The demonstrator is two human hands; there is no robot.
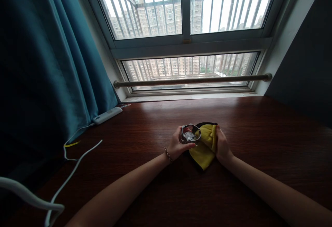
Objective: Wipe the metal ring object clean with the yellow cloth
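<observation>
My left hand, with a beaded bracelet at the wrist, is wrapped round a small shiny glass cup. The cup's round mouth faces up towards me, and reflections fill its inside. A yellow cloth with a dark underside is bunched in my right hand, its upper part folded over. Close against the cup's right side, the cloth hangs down in a pointed corner just over the brown wooden surface. The fingers of my right hand are partly hidden behind the cloth.
A white power strip lies at the left by the blue curtain. White cables run over the left side, one with a yellow tie. Ahead, a metal rail crosses a barred window.
</observation>
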